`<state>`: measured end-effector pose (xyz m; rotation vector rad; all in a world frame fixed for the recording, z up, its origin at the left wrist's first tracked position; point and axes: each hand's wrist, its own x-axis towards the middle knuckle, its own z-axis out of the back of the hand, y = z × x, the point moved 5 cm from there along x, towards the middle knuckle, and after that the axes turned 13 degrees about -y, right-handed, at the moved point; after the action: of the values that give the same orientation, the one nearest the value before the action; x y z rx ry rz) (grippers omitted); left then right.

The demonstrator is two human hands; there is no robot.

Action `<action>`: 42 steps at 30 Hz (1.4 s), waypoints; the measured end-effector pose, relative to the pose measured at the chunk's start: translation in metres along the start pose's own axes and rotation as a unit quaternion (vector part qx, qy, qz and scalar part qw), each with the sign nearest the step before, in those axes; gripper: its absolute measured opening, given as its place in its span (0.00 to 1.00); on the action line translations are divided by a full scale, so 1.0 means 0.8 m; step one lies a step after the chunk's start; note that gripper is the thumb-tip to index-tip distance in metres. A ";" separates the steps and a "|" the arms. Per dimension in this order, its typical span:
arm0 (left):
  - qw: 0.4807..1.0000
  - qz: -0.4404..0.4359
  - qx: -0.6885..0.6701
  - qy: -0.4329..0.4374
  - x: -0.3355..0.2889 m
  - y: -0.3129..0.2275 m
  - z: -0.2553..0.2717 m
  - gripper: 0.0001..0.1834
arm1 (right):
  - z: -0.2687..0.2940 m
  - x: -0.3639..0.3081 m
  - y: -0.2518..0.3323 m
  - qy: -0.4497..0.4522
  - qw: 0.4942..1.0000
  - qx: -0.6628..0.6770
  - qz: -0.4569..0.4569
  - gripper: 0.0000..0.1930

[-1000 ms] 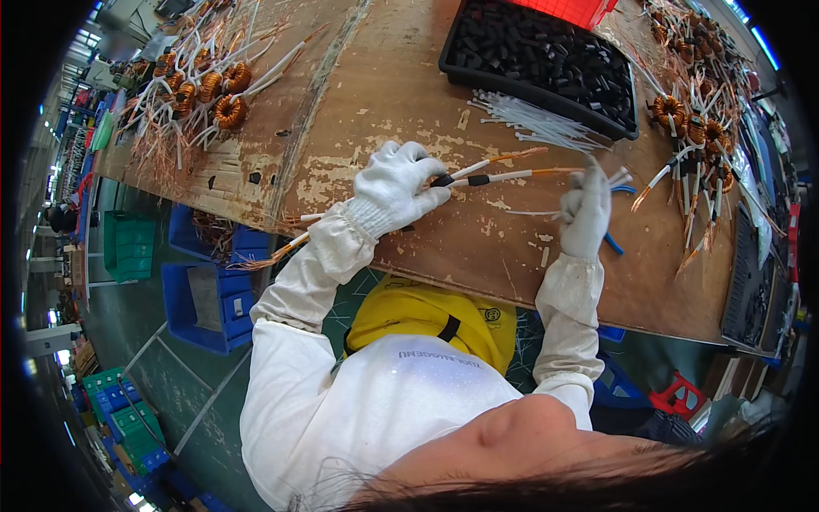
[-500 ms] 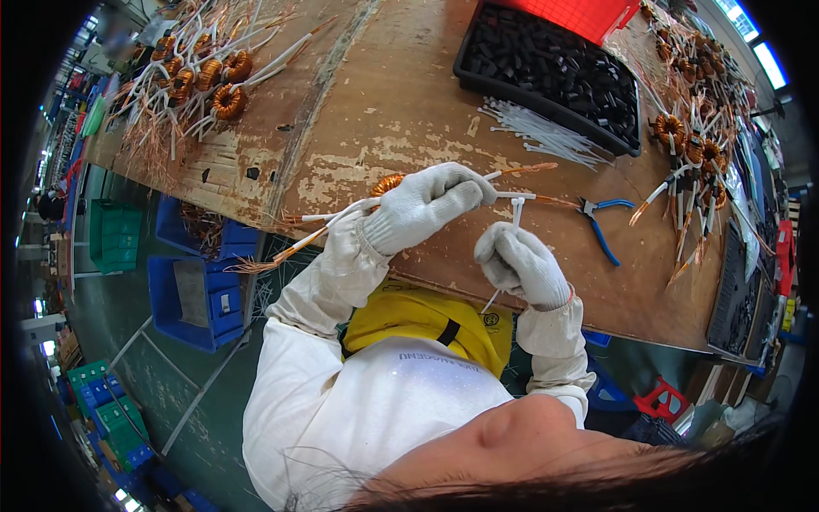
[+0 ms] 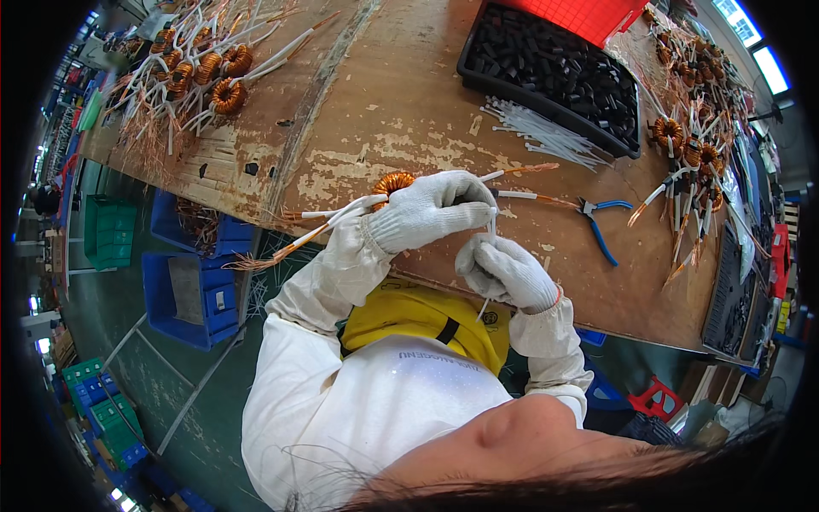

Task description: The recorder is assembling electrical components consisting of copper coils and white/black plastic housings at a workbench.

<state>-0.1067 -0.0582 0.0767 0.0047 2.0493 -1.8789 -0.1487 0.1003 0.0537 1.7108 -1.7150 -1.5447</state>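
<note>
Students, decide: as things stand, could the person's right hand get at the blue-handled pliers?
Probably yes: the blue-handled pliers lie on the table, right of the right hand, with nothing visible in between. Its fingers hold a white cable tie, though, which might need releasing first.

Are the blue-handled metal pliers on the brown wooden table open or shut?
The pliers look open: their two handles spread wide apart.

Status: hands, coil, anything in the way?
Left hand holding white leads, coil beside it. Right hand gripping zip tie. Pliers off to the right, touching neither hand.
</note>
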 end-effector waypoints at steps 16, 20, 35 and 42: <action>0.993 -0.027 0.046 -0.103 0.059 -0.024 0.022 0.13 | 0.050 0.042 0.062 -0.175 0.940 -0.144 0.253 0.11; 0.962 -0.097 0.195 -0.163 0.090 -0.051 0.023 0.16 | 0.096 0.058 0.068 -0.168 0.954 0.015 0.250 0.10; 0.820 -0.099 0.564 0.001 0.073 -0.042 0.014 0.29 | 0.106 0.049 0.064 -0.161 0.958 0.004 0.235 0.09; 0.863 -0.128 0.486 -0.051 0.044 0.008 0.027 0.19 | 0.094 0.055 0.059 -0.138 0.968 -0.035 0.205 0.09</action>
<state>-0.1326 -0.0870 0.0597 -0.1120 0.8637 -2.7963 -0.2459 0.0866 0.0402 1.0514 -1.9624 -1.6713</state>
